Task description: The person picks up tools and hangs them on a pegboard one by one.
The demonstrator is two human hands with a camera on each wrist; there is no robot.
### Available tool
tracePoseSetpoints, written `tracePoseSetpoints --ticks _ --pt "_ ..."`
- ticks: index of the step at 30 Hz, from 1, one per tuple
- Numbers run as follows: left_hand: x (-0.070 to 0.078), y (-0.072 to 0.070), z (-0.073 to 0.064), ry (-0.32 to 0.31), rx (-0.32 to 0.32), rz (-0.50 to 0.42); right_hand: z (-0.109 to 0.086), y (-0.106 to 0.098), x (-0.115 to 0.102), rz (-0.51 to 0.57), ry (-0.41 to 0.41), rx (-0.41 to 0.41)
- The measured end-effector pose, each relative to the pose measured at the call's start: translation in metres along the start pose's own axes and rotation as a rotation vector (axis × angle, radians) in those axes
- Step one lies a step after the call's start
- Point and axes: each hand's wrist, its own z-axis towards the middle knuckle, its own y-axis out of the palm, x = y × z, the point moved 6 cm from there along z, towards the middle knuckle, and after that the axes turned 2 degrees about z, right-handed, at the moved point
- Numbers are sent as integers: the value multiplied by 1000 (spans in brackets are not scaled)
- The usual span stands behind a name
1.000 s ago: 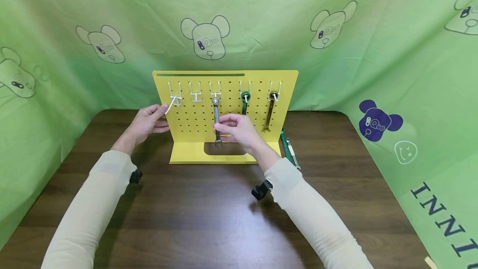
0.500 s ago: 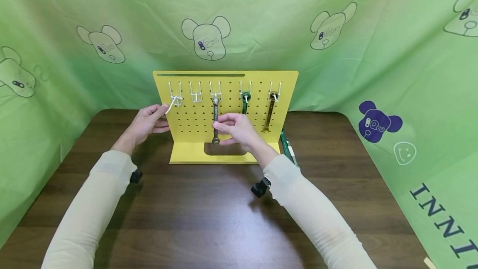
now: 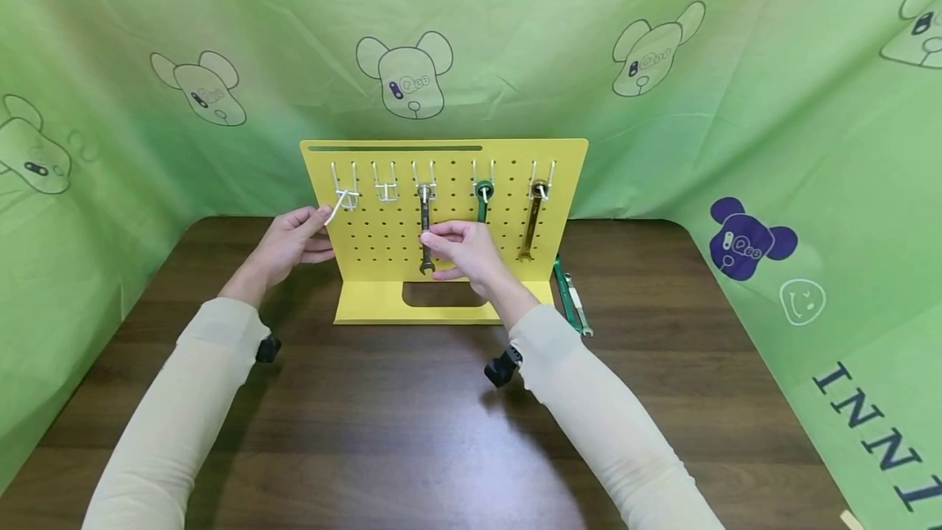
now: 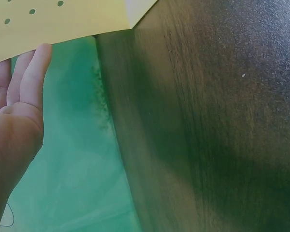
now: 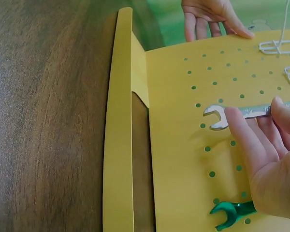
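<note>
My left hand [image 3: 293, 237] holds the left edge of the yellow pegboard [image 3: 383, 301], thumb in front and fingers behind. With thumb and fingers, my right hand [image 3: 471, 253] pinches the shaft of a silver combination wrench [image 3: 425, 221]. The wrench is nearly vertical, its ring end around the middle hook and its open end [image 5: 216, 117] down. To the right, a green wrench [image 3: 482, 207] and a bronze-coloured wrench [image 3: 533, 223] hang on their own hooks. My right hand covers part of the green one, though its open end [image 5: 227, 214] shows in the right wrist view.
Two white wire hooks, the far-left hook [image 3: 344, 196] and its neighbour [image 3: 386, 190], bear no wrench. Beside the board's right side, a green tool [image 3: 565, 293] and a silver wrench [image 3: 578, 309] lie on the wooden table [image 3: 368, 415]. A green curtain [image 3: 515, 39] surrounds the table.
The silver wrench has risen slightly and moved back toward the board; the hook tip now shows through its ring. My right hand followed it. The left hand stays on the board's edge.
</note>
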Motion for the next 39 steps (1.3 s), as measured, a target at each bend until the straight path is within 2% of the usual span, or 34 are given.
tracePoseSetpoints --ticks 13,18,22,24,26,28,31,35,39 --pt "2 1 0 -4 -3 -3 -5 -2 -2 -83 -83 56" --pt "1 2 -3 -9 -6 0 -20 -7 8 -173 -97 14" --pt "0 2 -2 -9 -7 -12 -42 -21 6 -271 -121 -65" --pt "0 2 -2 -7 -3 -14 -54 -35 2 -346 -141 -101" --pt "0 2 -2 -7 -2 -10 -67 -57 -4 -469 -164 -101" --pt "0 2 -2 -6 -5 4 -79 -84 -6 -599 -178 -70" --pt "1 2 -2 -6 -10 17 -95 -130 -4 -750 -155 9" --pt "2 1 -1 -4 -10 11 -110 -179 10 -777 -74 59" --pt "2 1 0 -5 -13 -10 -118 -203 25 -772 -17 47"
